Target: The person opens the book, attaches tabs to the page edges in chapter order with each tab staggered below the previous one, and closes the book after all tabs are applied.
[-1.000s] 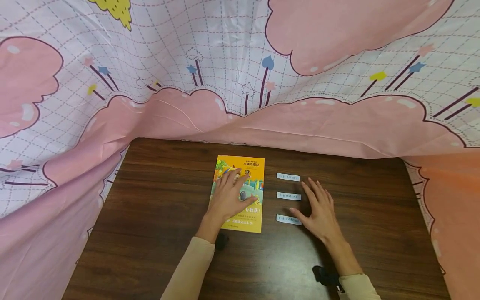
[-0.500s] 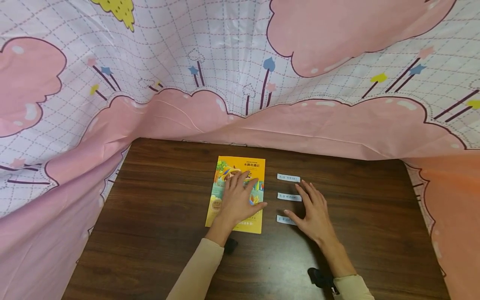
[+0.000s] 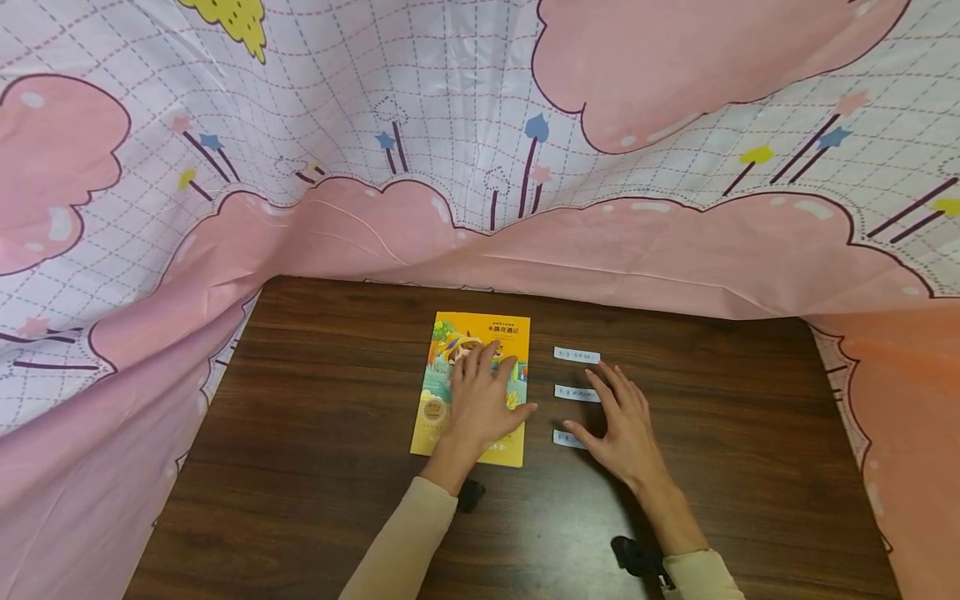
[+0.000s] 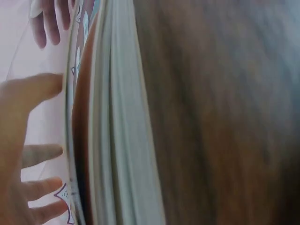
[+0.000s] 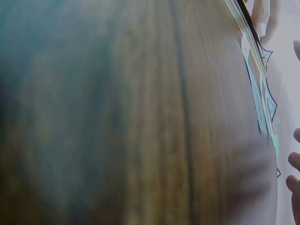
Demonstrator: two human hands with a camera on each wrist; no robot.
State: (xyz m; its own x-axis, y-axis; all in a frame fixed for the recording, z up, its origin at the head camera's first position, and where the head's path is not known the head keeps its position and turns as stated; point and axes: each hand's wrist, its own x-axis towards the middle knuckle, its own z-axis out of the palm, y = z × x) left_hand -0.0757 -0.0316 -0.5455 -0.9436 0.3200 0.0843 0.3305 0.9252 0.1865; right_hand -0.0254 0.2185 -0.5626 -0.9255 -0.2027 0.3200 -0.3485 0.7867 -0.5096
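A yellow illustrated book [image 3: 506, 328] lies flat on the dark wooden table, its cover partly hidden by my left hand [image 3: 480, 404]. The left fingers are spread, and in the left wrist view the fingertips [image 4: 54, 151] meet the cover above the page edges. Beside the book, three paper strips with handwriting lie in a column: a far strip [image 3: 576, 356], a middle strip [image 3: 576, 392] and a near strip [image 3: 567, 439]. My right hand [image 3: 622, 429] spreads over their right ends, with nothing gripped. In the right wrist view its fingertips [image 5: 294, 160] appear above the table.
The wooden table [image 3: 322, 400] reaches a patterned cloth [image 3: 480, 242] that hangs at the back and both sides. A black wrist device [image 3: 636, 557] shows at my right wrist, and another dark device [image 3: 471, 495] at my left.
My left hand has shifted right and slightly nearer over the book. The right hand has moved left, now covering more of the near strip. Book and strips keep their places.
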